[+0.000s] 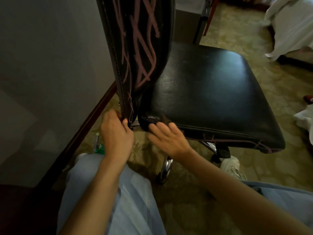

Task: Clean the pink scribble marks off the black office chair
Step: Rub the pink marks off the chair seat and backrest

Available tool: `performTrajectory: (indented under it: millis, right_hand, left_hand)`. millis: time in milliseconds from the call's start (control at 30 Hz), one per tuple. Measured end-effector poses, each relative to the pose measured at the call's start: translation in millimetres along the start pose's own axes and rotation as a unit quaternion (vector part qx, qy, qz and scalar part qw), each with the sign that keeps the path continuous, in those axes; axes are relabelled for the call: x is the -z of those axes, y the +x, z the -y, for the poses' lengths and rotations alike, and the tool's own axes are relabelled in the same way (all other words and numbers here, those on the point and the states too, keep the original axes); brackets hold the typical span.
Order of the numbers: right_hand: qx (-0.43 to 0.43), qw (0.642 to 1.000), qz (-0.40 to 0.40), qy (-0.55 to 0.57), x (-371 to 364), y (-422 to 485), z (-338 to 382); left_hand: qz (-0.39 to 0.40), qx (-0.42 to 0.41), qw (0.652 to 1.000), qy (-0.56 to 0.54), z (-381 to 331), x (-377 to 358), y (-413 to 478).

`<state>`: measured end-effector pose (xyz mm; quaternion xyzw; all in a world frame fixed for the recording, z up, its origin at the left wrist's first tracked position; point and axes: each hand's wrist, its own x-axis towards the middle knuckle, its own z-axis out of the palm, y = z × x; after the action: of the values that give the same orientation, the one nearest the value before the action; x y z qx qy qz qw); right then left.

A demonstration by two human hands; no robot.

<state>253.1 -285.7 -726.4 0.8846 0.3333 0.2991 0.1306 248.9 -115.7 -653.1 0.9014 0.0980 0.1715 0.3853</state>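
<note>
while pinching one black leather chair's [211,92] stitched backrest edge [123,97], left fingers [125,121] clamped; right fingers [155,128] spread apart against rounded glossy seat corner [152,118]; pink scribbles [144,48] above both, and rightward.

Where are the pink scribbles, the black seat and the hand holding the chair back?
pink scribbles [153,27]: head view, a thick stroke.
black seat [211,85]: head view, middle of the cushion.
left hand [116,133]: head view, back of the hand; it grips the chair back [122,82].
</note>
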Motion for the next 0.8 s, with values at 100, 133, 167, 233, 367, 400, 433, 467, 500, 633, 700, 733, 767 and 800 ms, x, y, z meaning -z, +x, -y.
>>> performTrajectory:
  millis: [100, 133, 167, 233, 367, 400, 433, 467, 500, 633, 700, 733, 767, 800]
  right_hand:
    - [-0.008, 1.0, -0.005, -0.013, 9, -43, -26]
    - [-0.005, 1.0, 0.017, -0.015, 12, -52, -31]
    - [-0.007, 0.999, 0.036, -0.012, 15, -57, -35]
    - [-0.035, 0.998, 0.056, 0.007, 20, -58, -33]
    - [-0.063, 0.997, 0.003, 0.049, 25, -35, -7]
    - [-0.04, 0.998, -0.01, 0.047, 23, -24, 2]
    - [-0.017, 0.999, -0.014, 0.036, 20, -11, 9]
    - [-0.002, 1.0, -0.011, 0.02, 15, 3, 17]
    - [-0.001, 1.0, -0.009, 0.006, 9, 18, 23]
    - [-0.034, 0.999, 0.015, -0.025, -12, 53, 37]
    - [-0.026, 0.998, 0.047, -0.037, -16, 53, 38]
    - [-0.022, 0.997, 0.066, -0.03, -13, 53, 36]
    - [-0.016, 0.996, 0.085, -0.029, -10, 54, 34]
    - [-0.008, 0.994, 0.099, -0.033, -7, 55, 32]
  left_hand:
    - [0.003, 0.004, 1.0, -0.001, -1, 0, 0]
    - [0.002, 0.002, 1.0, 0.002, -1, 0, 0]
    - [0.002, -0.001, 1.0, 0.005, -2, 1, -1]
    - [0.0, -0.005, 1.0, 0.008, -3, 0, -1]
    - [-0.011, 0.012, 1.0, 0.005, -8, -3, -4]
    - [-0.015, 0.014, 1.0, 0.005, -9, -3, -4]
    - [-0.018, 0.016, 1.0, 0.006, -10, -3, -5]
    - [-0.021, 0.017, 1.0, 0.006, -10, -3, -5]
    - [-0.022, 0.018, 1.0, 0.004, -10, -3, -6]
    - [-0.017, 0.004, 1.0, -0.003, -4, -2, -3]
    - [-0.013, -0.002, 1.0, -0.006, 0, -2, 0]
    - [-0.013, -0.003, 1.0, -0.007, 2, -3, 2]
    - [-0.015, -0.002, 1.0, -0.005, 2, -4, 4]
    - [-0.018, 0.001, 1.0, -0.002, 3, -4, 4]
